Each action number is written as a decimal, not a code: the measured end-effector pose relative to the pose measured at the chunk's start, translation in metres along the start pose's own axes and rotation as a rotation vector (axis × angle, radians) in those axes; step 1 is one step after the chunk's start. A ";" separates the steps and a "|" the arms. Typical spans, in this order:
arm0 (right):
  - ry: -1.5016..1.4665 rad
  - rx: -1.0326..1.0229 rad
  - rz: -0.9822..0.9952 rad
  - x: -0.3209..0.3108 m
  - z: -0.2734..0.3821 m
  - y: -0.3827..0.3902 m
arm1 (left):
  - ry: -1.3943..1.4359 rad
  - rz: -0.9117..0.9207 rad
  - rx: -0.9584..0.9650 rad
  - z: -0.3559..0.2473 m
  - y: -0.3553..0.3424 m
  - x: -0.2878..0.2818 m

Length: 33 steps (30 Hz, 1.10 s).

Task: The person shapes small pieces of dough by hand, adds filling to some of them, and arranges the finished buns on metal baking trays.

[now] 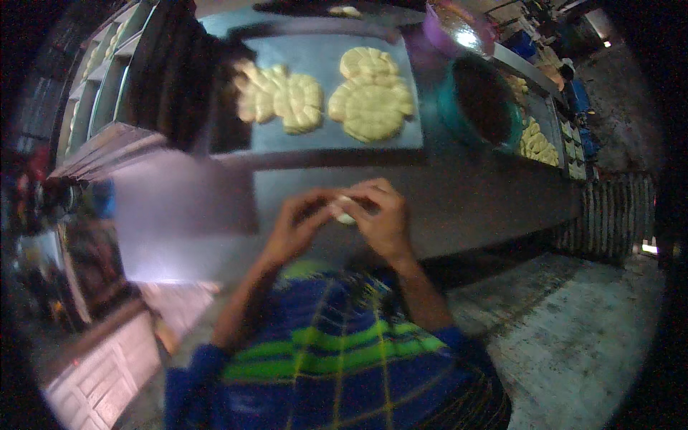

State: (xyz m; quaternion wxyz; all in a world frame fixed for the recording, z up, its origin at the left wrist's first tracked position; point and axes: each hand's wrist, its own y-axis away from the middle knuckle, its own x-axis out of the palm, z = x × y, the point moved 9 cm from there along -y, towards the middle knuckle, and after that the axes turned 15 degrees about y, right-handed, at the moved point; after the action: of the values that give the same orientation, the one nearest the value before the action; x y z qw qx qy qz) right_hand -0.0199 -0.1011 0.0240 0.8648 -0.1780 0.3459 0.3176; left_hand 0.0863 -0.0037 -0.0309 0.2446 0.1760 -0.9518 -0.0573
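Small dough pc (347, 218) btwn L hand (295, 218) & R hand (385, 219), above surface (494, 193).
Fingers of both pinching it; prob. light, soft, dents easily, so hold gently by edges w/ fingertips.

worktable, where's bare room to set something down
Bare: the worktable left of the left hand, and its stretch right of the right hand, below the teal bucket. Crowded: the tray beyond, bearing two dough figures, and between the hands, around a pale piece.

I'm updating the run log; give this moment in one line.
left hand, right hand: holding small pale piece between them | tray: left dough shape, right dough shape | beside tray: teal bucket
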 end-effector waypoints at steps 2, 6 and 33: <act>-0.078 0.013 0.064 0.008 -0.013 0.001 | -0.019 -0.023 -0.003 0.010 -0.001 -0.004; -0.175 0.079 0.194 0.018 -0.030 0.000 | 0.028 -0.020 0.085 0.006 -0.005 -0.003; 0.496 -0.295 -0.097 0.095 -0.092 0.105 | -1.080 -0.682 0.419 -0.042 -0.116 -0.243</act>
State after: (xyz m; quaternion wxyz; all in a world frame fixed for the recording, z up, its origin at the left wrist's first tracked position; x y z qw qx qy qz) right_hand -0.0821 -0.0321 -0.1173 0.7328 -0.3902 0.4880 0.2695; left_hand 0.3416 -0.0241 -0.1248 -0.3369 0.4572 -0.8226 -0.0254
